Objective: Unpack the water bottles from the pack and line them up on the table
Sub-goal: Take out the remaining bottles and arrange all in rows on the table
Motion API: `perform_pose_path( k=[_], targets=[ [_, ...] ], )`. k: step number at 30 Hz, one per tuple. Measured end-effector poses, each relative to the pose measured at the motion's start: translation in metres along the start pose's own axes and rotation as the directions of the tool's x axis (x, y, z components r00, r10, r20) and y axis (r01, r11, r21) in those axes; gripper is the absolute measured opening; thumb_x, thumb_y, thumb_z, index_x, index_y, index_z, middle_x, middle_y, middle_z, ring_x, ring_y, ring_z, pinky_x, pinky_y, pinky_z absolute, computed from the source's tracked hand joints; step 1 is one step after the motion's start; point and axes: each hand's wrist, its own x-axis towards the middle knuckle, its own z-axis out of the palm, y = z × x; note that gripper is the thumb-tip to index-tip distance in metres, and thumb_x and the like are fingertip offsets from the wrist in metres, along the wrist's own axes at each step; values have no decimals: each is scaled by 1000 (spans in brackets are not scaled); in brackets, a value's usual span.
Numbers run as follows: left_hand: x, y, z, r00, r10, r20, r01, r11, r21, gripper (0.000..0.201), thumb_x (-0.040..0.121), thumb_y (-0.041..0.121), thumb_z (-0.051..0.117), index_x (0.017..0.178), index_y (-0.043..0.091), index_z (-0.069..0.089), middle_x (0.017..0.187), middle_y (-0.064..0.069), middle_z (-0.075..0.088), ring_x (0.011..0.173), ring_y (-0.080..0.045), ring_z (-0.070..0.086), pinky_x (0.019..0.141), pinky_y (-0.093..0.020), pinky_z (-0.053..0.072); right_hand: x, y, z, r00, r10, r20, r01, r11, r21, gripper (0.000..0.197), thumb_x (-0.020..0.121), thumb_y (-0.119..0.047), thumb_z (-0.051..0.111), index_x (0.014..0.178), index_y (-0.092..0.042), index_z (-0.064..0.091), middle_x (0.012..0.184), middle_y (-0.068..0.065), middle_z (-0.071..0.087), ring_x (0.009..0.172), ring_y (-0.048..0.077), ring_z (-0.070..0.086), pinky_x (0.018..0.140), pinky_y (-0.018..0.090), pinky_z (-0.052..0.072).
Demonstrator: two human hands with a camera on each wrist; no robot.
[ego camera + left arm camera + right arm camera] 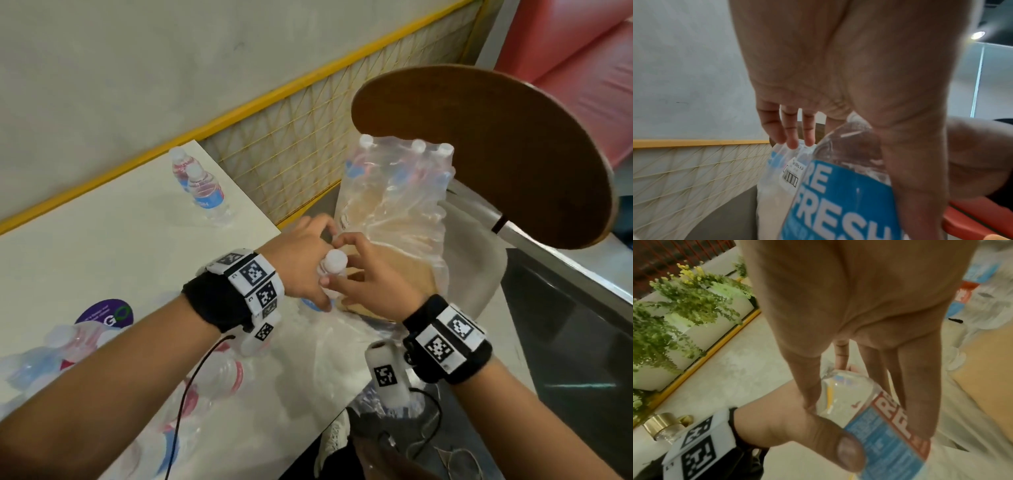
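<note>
Both hands meet on one clear water bottle (334, 263) with a white cap, upright at the table's right edge. My left hand (308, 270) holds it with the thumb pressed on its blue label (838, 186); the other fingers (791, 138) hang straight. From the other side my right hand (363, 274) grips the same bottle (869, 410) between thumb and fingers. Behind it, an opened plastic pack (404, 192) with several capped bottles leans on a chair seat. Two bottles (205, 190) stand together at the table's far end.
The white table (102, 240) carries more wrapped bottles (68, 356) at its near left and crumpled plastic film (325, 349). A round wooden chair back (496, 154) rises at the right. A yellow-framed mesh rail (291, 137) runs behind the table.
</note>
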Motion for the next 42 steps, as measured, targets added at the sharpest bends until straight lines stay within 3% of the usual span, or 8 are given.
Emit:
perform_pose_path(
  k=[7, 11, 18, 21, 28, 31, 36, 42],
  targets=[
    [-23, -4, 20, 981, -121, 149, 113, 992, 58, 64, 50, 59, 76, 103, 28, 56, 103, 11, 48, 93, -14, 56, 75, -34, 54, -2, 15, 25, 993, -22, 120, 28, 999, -47, 37, 83, -18, 71, 95, -38, 42, 100, 15, 67, 73, 18, 60, 68, 38, 56],
    [-30, -7, 29, 932, -193, 308, 146, 974, 171, 46, 62, 55, 75, 90, 22, 60, 84, 4, 64, 74, -18, 63, 63, -28, 50, -6, 34, 45, 987, -48, 154, 69, 988, -138, 40, 79, -12, 74, 94, -37, 45, 100, -3, 64, 82, 13, 62, 81, 35, 54],
    [-33, -10, 7, 929, -213, 302, 128, 953, 276, 55, 86, 16, 60, 138, 27, 44, 136, 2, 51, 121, -20, 52, 95, -31, 45, -14, 27, 68, 914, -40, 405, 236, 863, -447, 43, 83, -23, 71, 121, -23, 51, 116, -13, 58, 103, 3, 52, 81, 1, 38],
    [-26, -7, 1, 957, -199, 212, 140, 954, 263, 50, 91, 11, 48, 138, 28, 44, 142, 1, 44, 126, -22, 48, 99, -36, 44, -15, 20, 88, 845, -33, 534, 322, 828, -459, 45, 83, -21, 71, 122, -20, 51, 126, -2, 57, 113, 19, 55, 90, 23, 47],
    [3, 32, -11, 999, -35, -14, 37, 985, 166, 48, 87, 11, 54, 124, 41, 57, 157, -4, 6, 146, -26, 7, 113, -47, 31, -13, 13, 121, 766, 55, 640, 314, 837, -448, 51, 85, -27, 69, 130, -25, 45, 132, 5, 52, 109, 23, 51, 92, 30, 43],
    [19, 46, -10, 999, 40, 15, -42, 987, 154, 51, 86, 3, 54, 122, 38, 62, 160, 5, -11, 148, -21, -8, 117, -45, 17, -16, 15, 97, 818, 127, 561, 226, 826, -517, 58, 85, -36, 68, 135, -29, 40, 137, 3, 49, 118, 23, 51, 100, 35, 45],
    [37, 54, -9, 991, 22, -131, -18, 999, 33, 58, 83, -11, 47, 138, 9, 45, 156, 6, 21, 120, -26, 54, 97, -42, 48, 0, 37, 10, 941, 238, 240, -19, 746, -665, 37, 88, -27, 64, 122, -14, 58, 121, 3, 62, 109, 20, 60, 94, 30, 48],
    [40, 59, -22, 938, 40, -343, -38, 999, 14, 46, 84, -8, 48, 125, 11, 60, 143, 5, 44, 111, -27, 61, 91, -42, 52, 65, 49, -68, 960, 103, -262, -250, 743, -621, 32, 92, -18, 53, 123, -11, 53, 114, -1, 57, 106, 16, 52, 99, 32, 41]
  ],
)
